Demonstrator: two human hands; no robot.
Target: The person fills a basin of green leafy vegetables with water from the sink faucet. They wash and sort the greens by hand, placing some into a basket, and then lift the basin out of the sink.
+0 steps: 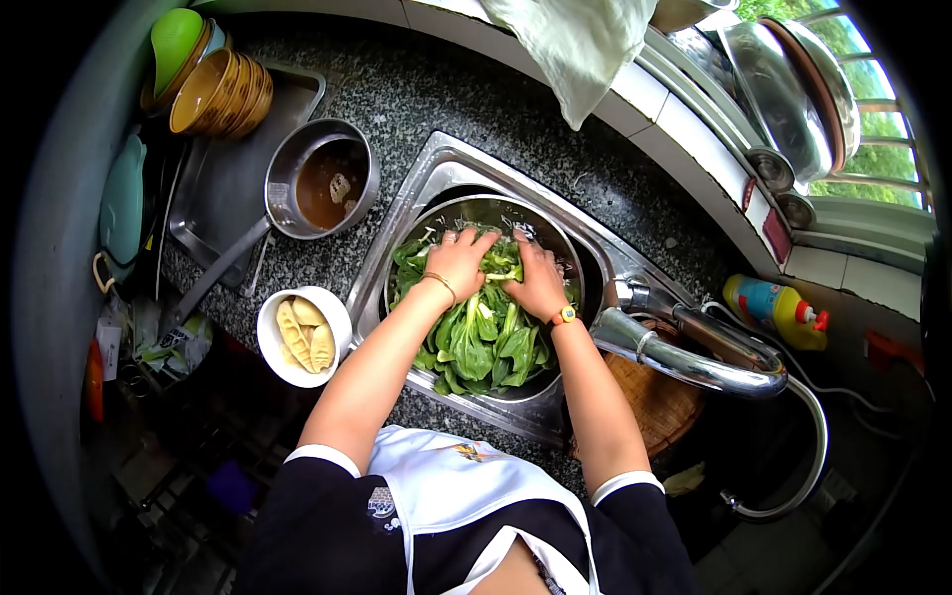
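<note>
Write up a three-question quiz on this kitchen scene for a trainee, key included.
1. Fill in: the left hand and right hand touch leafy ____ in the metal basin.

2. True or false: the white bowl of dumplings stands to the left of the sink.

3. Choose: what colour is the liquid in the saucepan?
a) clear
b) brown
c) green

Key: 1. greens; 2. true; 3. b
</note>
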